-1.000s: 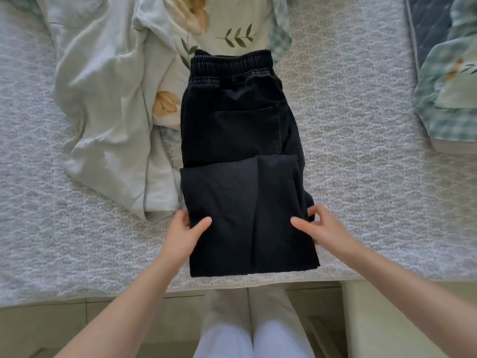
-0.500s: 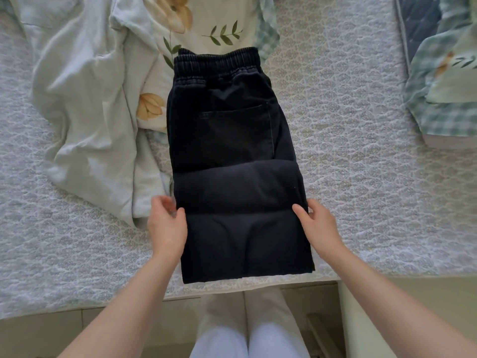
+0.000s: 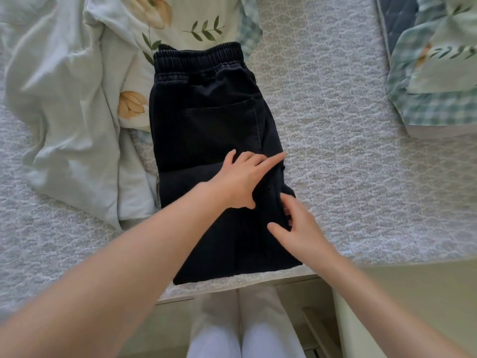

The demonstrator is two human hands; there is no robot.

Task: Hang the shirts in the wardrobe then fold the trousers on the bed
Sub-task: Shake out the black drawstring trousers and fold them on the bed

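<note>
– Where are the black trousers (image 3: 206,120)?

– On the bed (image 3: 335,151), at its near edge. They lie flat, elastic waistband at the far end, with a folded layer of leg covering the near half. A back pocket shows above that fold.

– And the hands?

– The left hand (image 3: 242,177) rests on the trousers right at the fold line, forefinger stretched toward the right edge and the other fingers loosely bent, gripping nothing. The right hand (image 3: 296,228) is at the right edge of the folded layer, thumb on top of the cloth. Its fingers seem to curl round the edge and pinch it, though they are partly hidden.

– What else is on the bed?

– A crumpled pale green sheet (image 3: 64,112) just left of the trousers, and floral bedding (image 3: 180,19) under the waistband. A checked pillow (image 3: 433,99) lies well apart on the right. The person's white-clad legs (image 3: 258,332) show below the bed's edge.
</note>
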